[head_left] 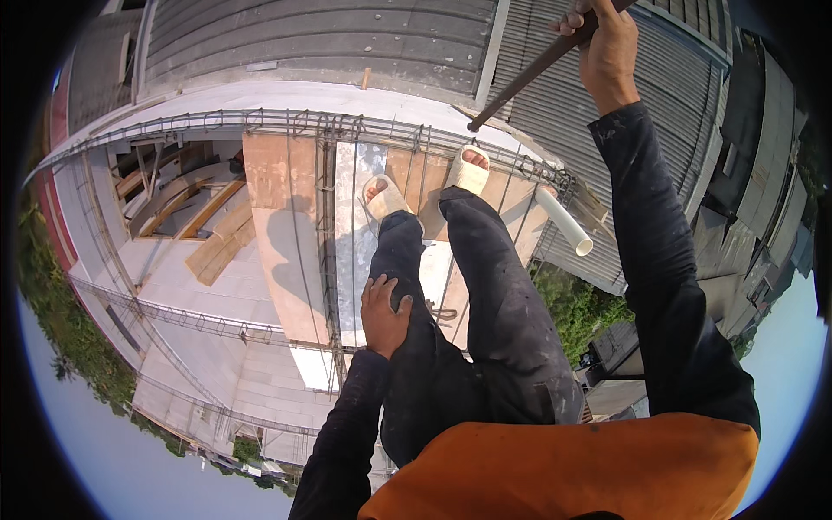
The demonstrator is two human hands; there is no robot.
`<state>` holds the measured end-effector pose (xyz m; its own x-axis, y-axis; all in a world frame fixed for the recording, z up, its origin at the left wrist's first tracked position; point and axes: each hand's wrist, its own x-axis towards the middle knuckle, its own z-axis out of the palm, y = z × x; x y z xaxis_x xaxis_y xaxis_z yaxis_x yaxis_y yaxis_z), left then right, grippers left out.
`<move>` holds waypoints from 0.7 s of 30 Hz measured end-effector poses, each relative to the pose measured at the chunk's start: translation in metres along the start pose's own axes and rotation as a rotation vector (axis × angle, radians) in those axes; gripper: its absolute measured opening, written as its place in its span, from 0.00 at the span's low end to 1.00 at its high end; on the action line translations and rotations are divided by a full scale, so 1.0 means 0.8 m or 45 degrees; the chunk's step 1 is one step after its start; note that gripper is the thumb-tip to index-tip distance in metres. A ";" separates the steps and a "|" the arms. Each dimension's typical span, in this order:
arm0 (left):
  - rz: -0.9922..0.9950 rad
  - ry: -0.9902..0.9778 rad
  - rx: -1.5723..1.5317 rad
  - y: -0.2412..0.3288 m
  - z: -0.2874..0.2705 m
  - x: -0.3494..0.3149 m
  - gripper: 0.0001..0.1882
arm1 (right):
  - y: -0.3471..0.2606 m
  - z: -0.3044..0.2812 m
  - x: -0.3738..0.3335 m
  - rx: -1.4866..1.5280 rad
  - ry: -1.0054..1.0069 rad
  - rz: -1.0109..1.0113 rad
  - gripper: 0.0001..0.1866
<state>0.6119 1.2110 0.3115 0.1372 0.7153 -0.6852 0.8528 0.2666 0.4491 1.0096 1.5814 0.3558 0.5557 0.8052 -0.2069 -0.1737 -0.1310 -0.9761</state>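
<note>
My right hand (611,61) is wrapped round a long dark brown pole (533,80) at the upper right. The pole slants down to the left, its lower end close to the rebar frame beyond my feet; whether it touches anything there I cannot tell. My left hand (384,316) lies flat on my left leg near the knee, its fingers spread and nothing in them. Pale sandals (471,170) are on my feet, which stand on boards (403,173) crossed by thin steel bars.
Rebar cages (326,199) run beside and beyond the boards. Left of them, an opening drops to a lower level with wooden planks (224,243). A white plastic pipe (563,221) lies at the right edge, above greenery (576,303). Corrugated roofs (321,43) spread out at the far side.
</note>
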 end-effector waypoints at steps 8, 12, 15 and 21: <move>-0.112 0.020 -0.166 0.037 -0.071 0.021 0.28 | 0.116 -0.027 0.116 0.495 -0.081 0.319 0.16; 0.012 -0.081 0.042 0.029 -0.055 0.058 0.29 | 0.204 0.013 0.132 0.067 0.178 0.228 0.18; 0.005 -0.078 0.099 0.039 -0.087 0.103 0.29 | 0.260 0.024 0.148 0.062 0.238 0.226 0.18; -0.076 -0.129 0.013 0.014 -0.133 0.128 0.28 | 0.334 0.032 0.173 0.008 0.139 0.243 0.21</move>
<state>0.5817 1.3560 0.3070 0.1363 0.6291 -0.7653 0.8660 0.2995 0.4005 1.0190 1.6725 0.0679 0.5972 0.6985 -0.3944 -0.2889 -0.2714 -0.9181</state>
